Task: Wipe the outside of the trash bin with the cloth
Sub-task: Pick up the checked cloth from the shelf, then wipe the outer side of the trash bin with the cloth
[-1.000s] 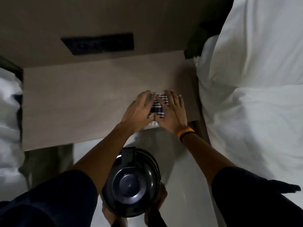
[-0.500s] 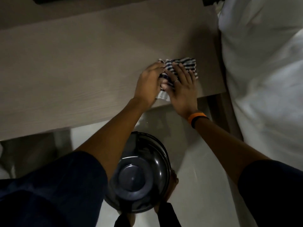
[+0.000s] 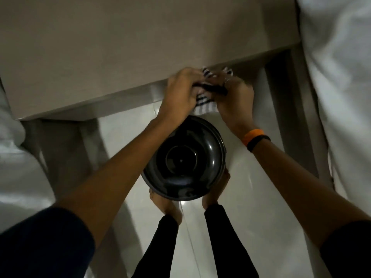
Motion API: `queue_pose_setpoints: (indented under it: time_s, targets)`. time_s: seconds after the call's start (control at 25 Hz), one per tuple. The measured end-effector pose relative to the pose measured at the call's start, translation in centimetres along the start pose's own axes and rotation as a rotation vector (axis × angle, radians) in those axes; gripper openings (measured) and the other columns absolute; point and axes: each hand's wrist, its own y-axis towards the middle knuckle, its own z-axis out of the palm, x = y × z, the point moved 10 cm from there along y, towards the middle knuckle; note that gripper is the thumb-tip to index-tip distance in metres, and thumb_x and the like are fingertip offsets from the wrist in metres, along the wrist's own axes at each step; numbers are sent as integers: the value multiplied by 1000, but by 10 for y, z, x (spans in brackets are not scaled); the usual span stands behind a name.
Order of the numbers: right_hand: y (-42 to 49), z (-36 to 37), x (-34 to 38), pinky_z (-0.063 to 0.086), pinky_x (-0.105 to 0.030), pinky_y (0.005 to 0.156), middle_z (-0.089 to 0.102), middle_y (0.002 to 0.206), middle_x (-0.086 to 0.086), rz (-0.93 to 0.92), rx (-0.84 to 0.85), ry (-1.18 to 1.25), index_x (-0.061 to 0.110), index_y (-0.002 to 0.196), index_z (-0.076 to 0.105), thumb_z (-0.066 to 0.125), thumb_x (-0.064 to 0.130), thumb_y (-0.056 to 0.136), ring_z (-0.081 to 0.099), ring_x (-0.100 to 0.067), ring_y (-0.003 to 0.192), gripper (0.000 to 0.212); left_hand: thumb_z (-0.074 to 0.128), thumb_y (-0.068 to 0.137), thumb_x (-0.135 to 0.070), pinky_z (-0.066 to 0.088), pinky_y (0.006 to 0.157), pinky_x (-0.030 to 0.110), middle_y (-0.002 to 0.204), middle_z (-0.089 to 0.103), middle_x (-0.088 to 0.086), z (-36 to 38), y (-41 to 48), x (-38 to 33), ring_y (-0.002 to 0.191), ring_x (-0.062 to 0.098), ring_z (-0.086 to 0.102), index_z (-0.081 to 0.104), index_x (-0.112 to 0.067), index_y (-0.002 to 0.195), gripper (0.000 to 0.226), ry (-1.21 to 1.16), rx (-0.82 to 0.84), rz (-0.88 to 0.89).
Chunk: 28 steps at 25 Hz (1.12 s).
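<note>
A round black trash bin with a glossy domed lid stands on the pale floor between my bare feet. Just beyond it, at the front edge of the table, both hands hold a black-and-white striped cloth bunched between them. My left hand grips its left side and my right hand, with an orange and a black wristband, grips its right side. The cloth hangs off the table edge above the bin's far rim. Most of the cloth is hidden by my fingers.
A light wooden table fills the top of the view, its leg at the right. White bedding lies along the right side and more white fabric at the left. My feet touch the bin's near side.
Both hands have pulled the cloth from the tabletop toward me to the table's front edge, now above the bin. The view has tilted downward.
</note>
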Motion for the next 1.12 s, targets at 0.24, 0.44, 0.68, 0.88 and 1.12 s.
queue_pose_setpoints:
  time_s: [0.24,0.44,0.68,0.88,1.12]
  targets:
    - [-143,17,-29,37,0,107,70,138,-7,245,45,60,15,123,73,78,9,88,61,-12,126,35,88,75,-48,36,119,62,160,44,28,57,-213,38,150,47,38,38,-6,156,104,366,273,14]
    - [-253,11,-93,52,-41,114,70,135,-1,615,-136,250,19,127,70,77,11,91,67,-16,125,37,85,66,-68,5,121,75,173,-6,25,124,-278,77,157,51,-5,-7,-27,167,142,846,555,30]
    - [-295,25,-155,60,-35,96,77,111,-3,868,-346,847,7,117,67,51,6,106,74,-17,106,20,85,78,-39,13,117,80,172,3,31,116,-266,66,158,54,2,-4,-21,168,128,876,396,-25]
    - [-278,60,-161,56,-11,77,77,88,14,1003,-322,1009,8,113,73,41,28,110,74,8,80,38,96,57,-38,6,122,74,176,-3,19,59,-233,81,161,41,-4,-1,-22,167,147,558,207,-376]
    - [-208,137,-43,12,-58,132,26,171,2,455,31,689,26,144,49,44,55,95,17,-20,161,57,90,57,-48,7,126,70,177,-7,6,28,-232,108,162,28,-7,-5,-28,167,146,279,113,-580]
